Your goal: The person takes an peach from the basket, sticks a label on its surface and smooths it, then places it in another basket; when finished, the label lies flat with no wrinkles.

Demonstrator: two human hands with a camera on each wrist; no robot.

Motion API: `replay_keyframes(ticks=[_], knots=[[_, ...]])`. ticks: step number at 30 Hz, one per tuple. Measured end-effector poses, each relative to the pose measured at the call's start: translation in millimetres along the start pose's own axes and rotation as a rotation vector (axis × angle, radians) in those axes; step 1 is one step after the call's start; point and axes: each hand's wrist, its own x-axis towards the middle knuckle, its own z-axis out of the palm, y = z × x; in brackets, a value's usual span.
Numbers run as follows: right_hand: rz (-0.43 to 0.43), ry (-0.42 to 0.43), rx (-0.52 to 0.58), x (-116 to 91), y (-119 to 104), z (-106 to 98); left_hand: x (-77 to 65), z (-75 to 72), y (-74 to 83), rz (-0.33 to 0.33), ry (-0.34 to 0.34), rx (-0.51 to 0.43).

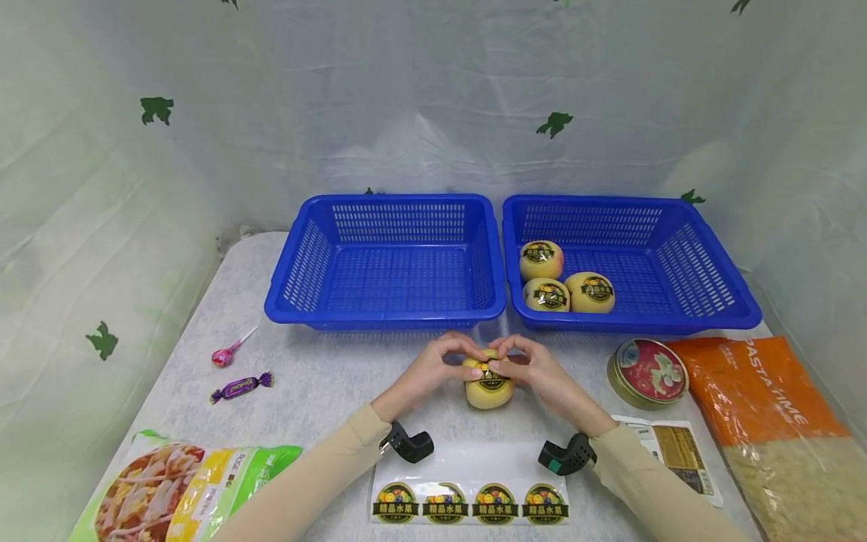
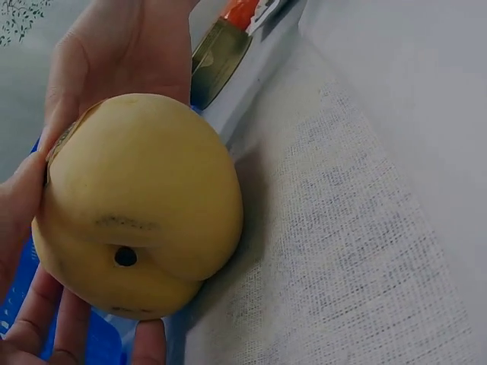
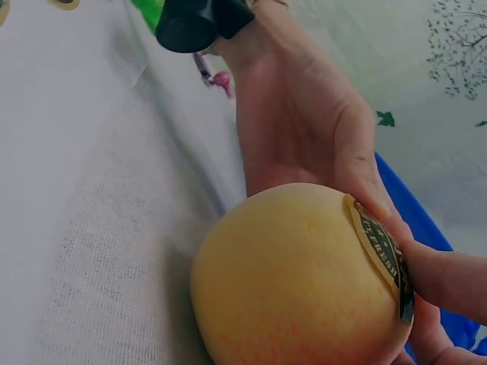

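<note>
Between both hands is a pale yellow peach (image 1: 488,397), just off or on the table near its middle. My left hand (image 1: 433,367) holds it from the left, fingers curled behind it. From the other side my right hand (image 1: 542,370) grips it, and both thumbs press on a dark round fruit sticker (image 3: 383,255) on its front. In the left wrist view the peach (image 2: 152,198) shows a crease and a small dark hole. A white sheet of stickers (image 1: 467,461) lies nearer me, with several round labels along its front edge.
Behind the hands stand a left blue basket (image 1: 386,316) and a right blue basket (image 1: 637,322) holding 3 stickered peaches (image 1: 592,293). Lollipop (image 1: 223,356), purple candy (image 1: 241,387) and a food bag (image 1: 183,489) lie left; round tin (image 1: 652,373), packet (image 1: 677,452) and pasta bag (image 1: 779,421) right.
</note>
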Motion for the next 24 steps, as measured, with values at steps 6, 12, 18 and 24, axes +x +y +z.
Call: replay_keyframes(ticks=[6, 12, 18, 24], knots=[[0.005, 0.064, -0.048, 2.7, -0.3, 3.2, 0.8, 0.2, 0.3, -0.005, 0.007, -0.019], [0.011, 0.084, -0.043, 4.8, -1.3, 6.0, 0.3, 2.2, -1.0, 0.022, 0.043, -0.057], [0.006, 0.089, -0.049, 7.6, -2.5, 7.3, -0.6, 4.5, -3.3, 0.047, 0.070, -0.064], [0.000, 0.102, -0.080, 9.7, -2.5, 4.4, -1.3, 5.6, -0.8, 0.068, 0.049, -0.016]])
